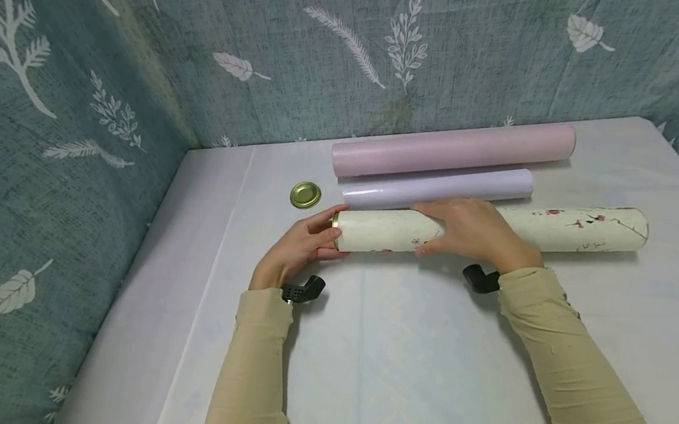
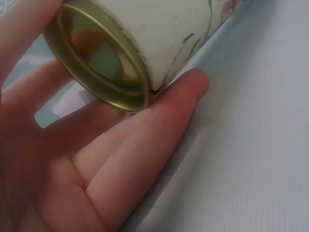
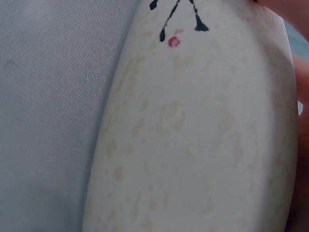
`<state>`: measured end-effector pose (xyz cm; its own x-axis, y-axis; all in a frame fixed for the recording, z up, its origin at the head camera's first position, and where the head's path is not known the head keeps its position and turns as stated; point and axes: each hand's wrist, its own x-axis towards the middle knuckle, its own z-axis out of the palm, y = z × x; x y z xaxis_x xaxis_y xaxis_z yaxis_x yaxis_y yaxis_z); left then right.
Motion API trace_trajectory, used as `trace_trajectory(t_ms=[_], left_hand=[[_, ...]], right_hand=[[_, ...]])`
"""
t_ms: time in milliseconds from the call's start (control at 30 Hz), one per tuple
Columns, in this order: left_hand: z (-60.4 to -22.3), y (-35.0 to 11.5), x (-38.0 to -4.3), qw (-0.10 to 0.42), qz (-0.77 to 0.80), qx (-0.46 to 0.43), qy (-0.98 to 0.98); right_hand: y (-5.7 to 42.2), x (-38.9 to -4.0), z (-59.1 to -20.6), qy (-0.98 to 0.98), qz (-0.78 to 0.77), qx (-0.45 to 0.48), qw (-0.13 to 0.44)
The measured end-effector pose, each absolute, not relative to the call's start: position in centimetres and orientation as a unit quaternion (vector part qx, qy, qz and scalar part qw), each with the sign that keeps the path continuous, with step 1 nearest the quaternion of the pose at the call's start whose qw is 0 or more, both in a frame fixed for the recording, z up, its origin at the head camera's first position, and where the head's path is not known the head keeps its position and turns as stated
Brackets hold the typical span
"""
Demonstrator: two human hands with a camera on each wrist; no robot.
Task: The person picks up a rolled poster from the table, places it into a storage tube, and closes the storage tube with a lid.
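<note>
A long cream tube with red blossom and dark twig prints lies across the table. At its left end is a gold metal rim, recessed inside and shiny. My left hand holds that end, thumb and fingers spread around the rim. Farther along, my right hand grips the tube from above, its thumb on the near side. In the right wrist view, the cream surface fills most of the picture, with a few fingers at the right edge. A round gold lid lies on the table beyond my left hand.
Behind the cream tube lie a shiny pale lilac roll and a longer pink roll, roughly parallel to it. A pale cloth covers the table. Green leaf-patterned fabric hangs along the back and left sides.
</note>
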<state>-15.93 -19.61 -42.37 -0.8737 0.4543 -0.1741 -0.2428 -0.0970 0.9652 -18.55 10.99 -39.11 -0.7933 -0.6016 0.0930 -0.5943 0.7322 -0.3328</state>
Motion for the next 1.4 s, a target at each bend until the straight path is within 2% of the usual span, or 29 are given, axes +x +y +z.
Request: trace_trajectory(t_ms=[300, 667, 1033, 1400], left_hand=[[-43.0, -20.1, -16.3, 0.244, 0.716, 0.078, 0.649], [-40.9, -19.5, -15.7, 0.245, 0.672, 0.085, 0.694], [-42.5, -19.8, -16.4, 0.238, 0.660, 0.076, 0.709], [-41.1, -19.9, -15.8, 0.264, 0.628, 0.089, 0.727]], right_hand=[[11.0, -18.4, -38.9, 0.930, -0.181, -0.319, 0.030], [11.2, -18.5, -38.9, 0.926, -0.182, -0.331, 0.028], [11.2, -18.5, -38.7, 0.922, -0.188, -0.337, 0.032], [11.3, -18.5, -38.6, 0.925, -0.182, -0.329, 0.047]])
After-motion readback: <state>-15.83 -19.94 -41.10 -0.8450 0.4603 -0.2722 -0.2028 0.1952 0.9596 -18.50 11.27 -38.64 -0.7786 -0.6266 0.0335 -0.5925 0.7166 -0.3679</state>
